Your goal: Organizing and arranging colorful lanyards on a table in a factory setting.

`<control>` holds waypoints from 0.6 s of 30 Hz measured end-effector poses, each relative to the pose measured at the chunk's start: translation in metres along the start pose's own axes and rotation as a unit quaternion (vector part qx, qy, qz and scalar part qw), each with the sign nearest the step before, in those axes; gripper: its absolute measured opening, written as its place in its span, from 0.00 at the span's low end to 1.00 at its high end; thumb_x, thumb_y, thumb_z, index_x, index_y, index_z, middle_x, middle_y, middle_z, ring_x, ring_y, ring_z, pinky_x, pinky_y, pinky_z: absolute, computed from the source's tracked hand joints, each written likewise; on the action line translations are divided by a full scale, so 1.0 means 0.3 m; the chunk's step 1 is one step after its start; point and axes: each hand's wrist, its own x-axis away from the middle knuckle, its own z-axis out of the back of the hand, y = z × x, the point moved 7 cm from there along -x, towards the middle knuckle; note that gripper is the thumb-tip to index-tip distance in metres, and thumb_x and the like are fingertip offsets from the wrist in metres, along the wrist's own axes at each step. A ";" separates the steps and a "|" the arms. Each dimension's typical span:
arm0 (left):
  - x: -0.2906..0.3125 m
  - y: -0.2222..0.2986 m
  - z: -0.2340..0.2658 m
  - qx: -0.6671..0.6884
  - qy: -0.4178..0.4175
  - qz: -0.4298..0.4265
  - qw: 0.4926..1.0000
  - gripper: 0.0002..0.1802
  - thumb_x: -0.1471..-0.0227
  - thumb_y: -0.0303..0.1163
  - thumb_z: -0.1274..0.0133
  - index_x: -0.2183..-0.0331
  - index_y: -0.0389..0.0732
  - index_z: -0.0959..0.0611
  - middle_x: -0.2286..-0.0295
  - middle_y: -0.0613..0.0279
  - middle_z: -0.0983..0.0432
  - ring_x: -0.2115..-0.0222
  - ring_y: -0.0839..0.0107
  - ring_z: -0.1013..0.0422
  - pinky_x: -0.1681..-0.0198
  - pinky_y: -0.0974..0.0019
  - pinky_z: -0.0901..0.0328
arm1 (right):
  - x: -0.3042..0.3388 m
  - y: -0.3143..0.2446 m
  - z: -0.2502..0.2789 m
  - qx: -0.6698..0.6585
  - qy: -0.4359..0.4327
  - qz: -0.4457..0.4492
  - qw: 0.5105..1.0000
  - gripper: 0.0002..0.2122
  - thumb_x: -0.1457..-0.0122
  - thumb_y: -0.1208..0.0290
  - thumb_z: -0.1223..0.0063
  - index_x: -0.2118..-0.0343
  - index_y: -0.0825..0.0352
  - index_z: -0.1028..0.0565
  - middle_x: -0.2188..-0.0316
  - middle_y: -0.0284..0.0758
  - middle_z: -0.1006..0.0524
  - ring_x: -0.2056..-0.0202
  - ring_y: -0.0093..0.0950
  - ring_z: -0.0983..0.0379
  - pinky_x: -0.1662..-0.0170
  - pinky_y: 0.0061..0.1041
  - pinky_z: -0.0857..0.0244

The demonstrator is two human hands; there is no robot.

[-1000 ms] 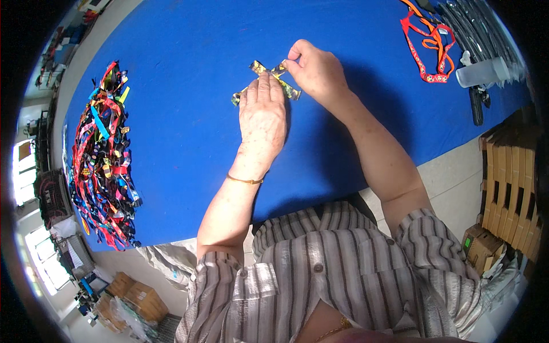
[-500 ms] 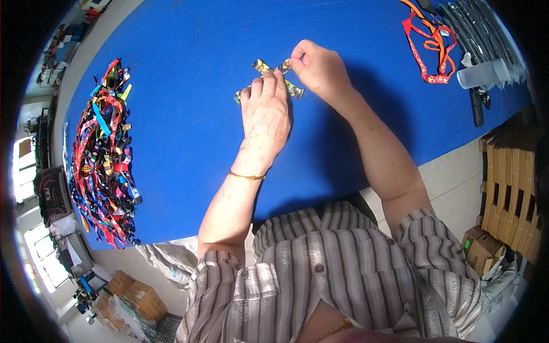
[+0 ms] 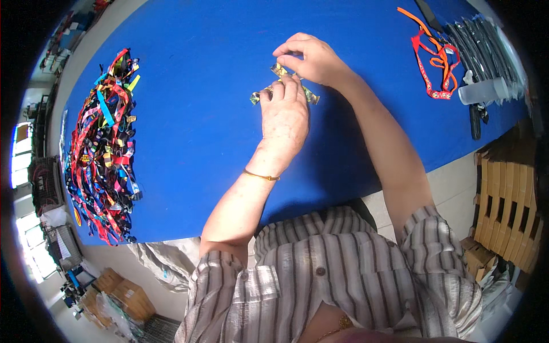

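Observation:
A short strap of patterned webbing (image 3: 278, 70), yellow, black and green, lies on the blue table, with its ends showing around my fingers. Bent fingers of my left hand (image 3: 286, 111) press down across its middle, which hides how the pieces cross; the thumb is out of sight. Just above the strap's upper end hovers my right hand (image 3: 316, 62). A gap shows between its thumb and forefinger, with nothing visible between them; the other fingers curl behind.
A long heap of mixed colourful straps (image 3: 106, 154) lies along the table's left side. At the far right are a red and orange strap harness (image 3: 437, 71), a stack of black items in clear plastic (image 3: 480, 51) and a translucent cylinder (image 3: 483, 91). Cardboard (image 3: 506, 206) stands beyond the table.
My right hand has let go of the strap's upper right end and moved left, its thumb and forefinger parting. The left hand and the strap have slid slightly right.

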 end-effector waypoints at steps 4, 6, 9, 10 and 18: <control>0.005 0.001 0.009 -0.031 0.017 0.005 0.999 0.30 0.53 0.28 0.52 0.47 0.29 0.30 0.51 0.47 0.33 0.53 0.56 0.35 0.50 0.55 0.40 | -0.036 0.011 -0.075 0.025 -0.128 0.023 0.991 0.09 0.49 0.69 0.42 0.65 0.64 0.19 0.61 0.34 0.24 0.56 0.29 0.28 0.51 0.27 0.35; -0.001 0.004 0.009 -0.026 0.017 0.007 0.999 0.31 0.54 0.27 0.52 0.46 0.29 0.31 0.50 0.47 0.34 0.53 0.56 0.35 0.49 0.54 0.40 | -0.039 0.031 -0.080 -0.005 -0.159 0.007 0.987 0.09 0.51 0.69 0.41 0.67 0.64 0.19 0.62 0.34 0.24 0.56 0.29 0.28 0.51 0.27 0.34; -0.010 0.006 0.003 -0.026 -0.004 0.013 1.000 0.32 0.55 0.27 0.51 0.46 0.29 0.31 0.49 0.47 0.34 0.53 0.56 0.36 0.48 0.54 0.40 | -0.042 0.052 -0.086 -0.037 -0.125 0.017 0.991 0.09 0.54 0.64 0.41 0.73 0.63 0.19 0.67 0.35 0.21 0.60 0.33 0.26 0.53 0.32 0.33; -0.010 0.005 0.001 -0.027 -0.004 0.015 0.999 0.32 0.55 0.27 0.51 0.46 0.29 0.31 0.49 0.47 0.35 0.52 0.56 0.36 0.48 0.54 0.41 | -0.045 0.050 -0.088 -0.044 -0.114 0.025 0.992 0.08 0.55 0.65 0.41 0.74 0.63 0.19 0.68 0.35 0.21 0.62 0.33 0.25 0.54 0.32 0.33; -0.003 0.005 0.002 -0.013 -0.009 0.012 1.000 0.30 0.53 0.27 0.52 0.46 0.29 0.30 0.48 0.46 0.35 0.51 0.55 0.36 0.48 0.53 0.41 | -0.031 0.052 -0.096 -0.015 -0.027 0.064 0.997 0.06 0.54 0.67 0.42 0.78 0.63 0.21 0.72 0.32 0.21 0.64 0.32 0.25 0.57 0.33 0.33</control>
